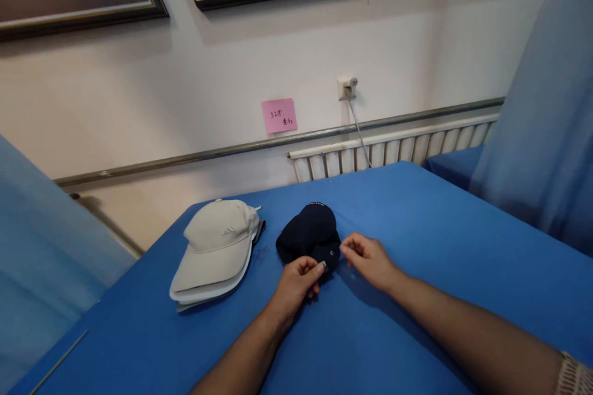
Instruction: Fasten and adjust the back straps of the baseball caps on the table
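Note:
A dark navy baseball cap (308, 231) lies on the blue-covered table, its rounded brim toward the wall. At the cap's near edge, my left hand (296, 284) is closed in a pinch on it. A small pale, shiny piece shows by that thumb tip. My right hand (370, 259) is at the cap's right edge with thumb and fingers pinched together. What its fingertips hold, if anything, is too small to make out. Left of the dark cap sits a stack of caps, with a beige cap (220, 228) on top and white and darker brims under it.
The blue table (445, 247) reaches back to a white radiator (398, 148) and a wall rail (231, 151). Light blue curtains (37, 259) hang at both sides. A thin stick (59, 361) lies at the lower left. A pink note (278, 115) and a plugged-in cord (359, 129) are on the wall.

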{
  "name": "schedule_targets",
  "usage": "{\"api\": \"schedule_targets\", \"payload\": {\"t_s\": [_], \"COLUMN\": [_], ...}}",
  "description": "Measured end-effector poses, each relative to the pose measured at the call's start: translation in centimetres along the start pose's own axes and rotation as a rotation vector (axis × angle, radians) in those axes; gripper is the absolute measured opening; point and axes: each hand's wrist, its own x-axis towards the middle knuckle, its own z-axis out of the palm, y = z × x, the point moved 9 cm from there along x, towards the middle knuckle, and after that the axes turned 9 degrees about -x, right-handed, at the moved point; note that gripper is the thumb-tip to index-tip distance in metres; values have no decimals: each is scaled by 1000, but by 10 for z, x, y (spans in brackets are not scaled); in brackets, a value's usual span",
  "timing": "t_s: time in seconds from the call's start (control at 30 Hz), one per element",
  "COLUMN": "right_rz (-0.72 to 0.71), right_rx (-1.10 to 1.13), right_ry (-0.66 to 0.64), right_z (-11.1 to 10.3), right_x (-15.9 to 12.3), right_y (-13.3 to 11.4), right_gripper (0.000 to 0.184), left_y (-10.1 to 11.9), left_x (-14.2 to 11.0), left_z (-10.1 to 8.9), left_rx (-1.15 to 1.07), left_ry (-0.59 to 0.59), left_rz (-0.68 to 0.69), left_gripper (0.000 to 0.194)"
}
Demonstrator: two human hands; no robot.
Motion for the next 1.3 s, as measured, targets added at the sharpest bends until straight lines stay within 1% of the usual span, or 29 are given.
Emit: {"api": "schedule_targets", "payload": {"t_s": [0.1, 0.17, 0.27, 0.33, 0.4, 0.47, 0.53, 0.6, 0.67, 0.73, 0.83, 0.9, 0.97, 1.07, 1.3], "right_rz": [-43, -67, -67, -95, -192, -306, -374, -408, -437, -459, -466, -465, -461, -460, -479], "right_rx": [-72, -125, -152, -188, -266, -346, -411, -470, -529, -570, -574, -553, -532, -516, -511], "right_ry": [-81, -97, -113, -104, -111, -139, -176, -199, -214, -223, -227, -218, -213, -214, -215], "right_z": [18, 22, 22, 18, 16, 17, 19, 22, 26, 28, 29, 28, 27, 28, 29], "right_x": [-10, -13, -12, -12, -14, -19, -24, -26, -26, -26, -24, -23, -22, -23, -23], "right_y": [-12, -17, -17, -20, -30, -44, -52, -56, -58, -58, -55, -52, -50, -47, -50], "right_gripper": [12, 8, 3, 12, 22, 29, 32, 30, 22, 15, 12, 13, 14, 15, 13], "left_y": [2, 3, 4, 5, 6, 6, 5, 5, 4, 5, 9, 13, 18, 22, 22], "left_x": [-2, -3, -3, -3, -3, -3, -3, -3, -3, -3, -7, -10, -12, -12, -10], "left_z": [3, 6, 7, 6, 5, 4, 4, 4, 4, 6, 10, 10, 7, 2, 1], "left_rx": [43, 67, 105, 127, 124, 100, 81, 84, 108, 150, 208, 266, 333, 391, 382], "left_ry": [12, 6, 11, 25, 32, 31, 36, 39, 26, -17, -134, -177, -162, -110, -43], "left_rz": [46, 83, 119, 129, 129, 121, 114, 115, 125, 139, 163, 186, 219, 260, 276], "left_gripper": [38, 36, 33, 32, 31, 32, 32, 32, 31, 29, 27, 27, 27, 21, 13]}}
